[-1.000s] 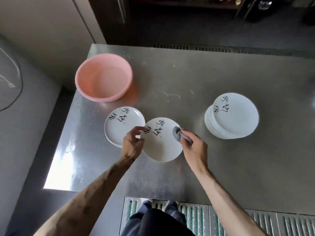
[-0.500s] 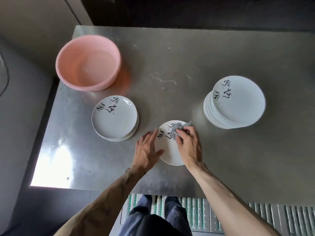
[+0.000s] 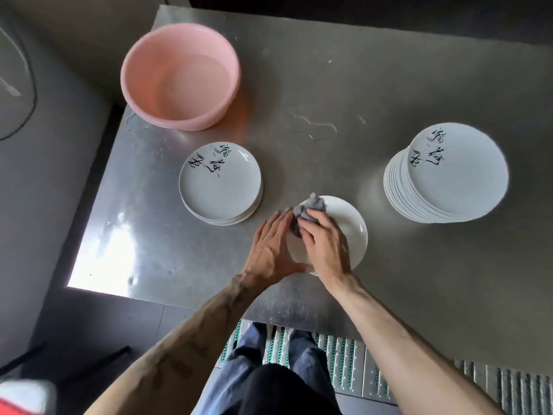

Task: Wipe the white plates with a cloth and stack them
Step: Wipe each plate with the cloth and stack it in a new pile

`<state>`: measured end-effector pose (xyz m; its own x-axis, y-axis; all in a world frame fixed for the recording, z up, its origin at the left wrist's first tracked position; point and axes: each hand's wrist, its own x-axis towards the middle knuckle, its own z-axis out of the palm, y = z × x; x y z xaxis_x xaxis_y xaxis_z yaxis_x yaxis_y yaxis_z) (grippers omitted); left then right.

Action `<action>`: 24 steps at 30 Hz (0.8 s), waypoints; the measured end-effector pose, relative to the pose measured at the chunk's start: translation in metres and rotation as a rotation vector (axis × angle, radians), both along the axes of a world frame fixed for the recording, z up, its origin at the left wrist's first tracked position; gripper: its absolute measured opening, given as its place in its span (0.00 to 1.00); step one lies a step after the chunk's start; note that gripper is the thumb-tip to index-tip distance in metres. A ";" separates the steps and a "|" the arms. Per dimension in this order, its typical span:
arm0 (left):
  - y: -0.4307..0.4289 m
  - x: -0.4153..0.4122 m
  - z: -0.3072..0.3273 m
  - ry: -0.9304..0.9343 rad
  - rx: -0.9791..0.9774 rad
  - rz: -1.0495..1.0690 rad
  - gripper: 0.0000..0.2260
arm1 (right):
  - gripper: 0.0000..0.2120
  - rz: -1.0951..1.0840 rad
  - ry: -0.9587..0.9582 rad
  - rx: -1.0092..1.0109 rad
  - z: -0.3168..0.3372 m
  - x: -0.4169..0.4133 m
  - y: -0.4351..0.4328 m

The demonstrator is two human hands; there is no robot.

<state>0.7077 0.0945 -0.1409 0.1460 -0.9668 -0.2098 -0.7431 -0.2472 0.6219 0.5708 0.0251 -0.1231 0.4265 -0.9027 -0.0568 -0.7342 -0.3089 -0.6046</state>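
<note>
Under the right hand (image 3: 326, 244), in the head view, a grey cloth (image 3: 309, 206) is bunched in curled fingers and pressed onto a single plate (image 3: 350, 232) on the desk (image 3: 359, 85). The left hand (image 3: 269, 250) lies flat with straight fingers against the plate's rim, likely to stop it sliding. Beyond the left hand sits a short stack (image 3: 220, 184); well right of the right hand is a tall stack (image 3: 449, 175).

The light is soft and rather dim, yet the steel table (image 3: 404, 79) shows a hard white glare patch at eight o'clock and a pink tint on the metal at the four o'clock side of the pink basin (image 3: 179, 76). The wide lens bows the table's edges, the frame darkens toward twelve o'clock, and a white and red shape (image 3: 21, 396) at seven o'clock is out of focus. The cloth (image 3: 311, 205) gripped by the right hand (image 3: 326, 247) looks slightly smeared.
</note>
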 end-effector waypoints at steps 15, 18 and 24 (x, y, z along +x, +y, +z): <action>0.002 0.004 0.003 0.011 0.005 -0.018 0.58 | 0.24 0.124 -0.023 0.043 0.010 0.000 0.024; 0.002 0.007 0.004 0.022 0.033 -0.034 0.61 | 0.22 0.203 0.012 -0.010 0.013 -0.006 0.006; 0.001 0.009 0.007 0.010 0.090 -0.050 0.63 | 0.20 0.019 0.110 -0.058 0.015 -0.024 -0.027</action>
<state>0.7165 0.0959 -0.1342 0.0951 -0.9499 -0.2977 -0.7496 -0.2651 0.6064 0.5464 -0.0020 -0.1082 0.4378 -0.8976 -0.0520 -0.7890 -0.3558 -0.5009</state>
